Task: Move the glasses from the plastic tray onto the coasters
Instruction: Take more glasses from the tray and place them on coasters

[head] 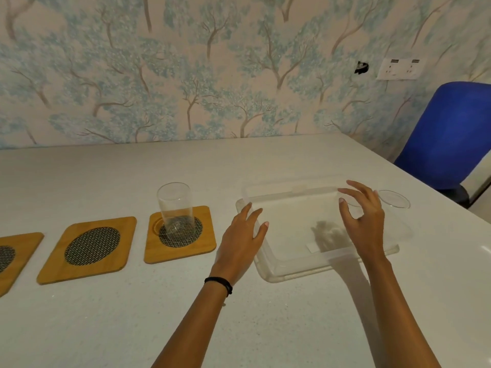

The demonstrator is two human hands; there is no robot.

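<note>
One glass [174, 208] stands on a coaster [179, 235]. Left hand [240, 245] released beside tray [268, 266]. Right hand [362, 221] half-curled near second glass [394, 199]; grasp indeterminate. White table [106, 328], blue chair [449, 134].

Both forearms are bare, with a thin black band [219, 284] round the left wrist.

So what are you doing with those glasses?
A person is moving glasses from a clear plastic tray onto wooden coasters. One glass already stands on the coaster nearest the tray. The right hand is reaching with open fingers for another glass at the tray's far right. The left hand hovers open by the tray's left edge. Another coaster is still bare.
</note>
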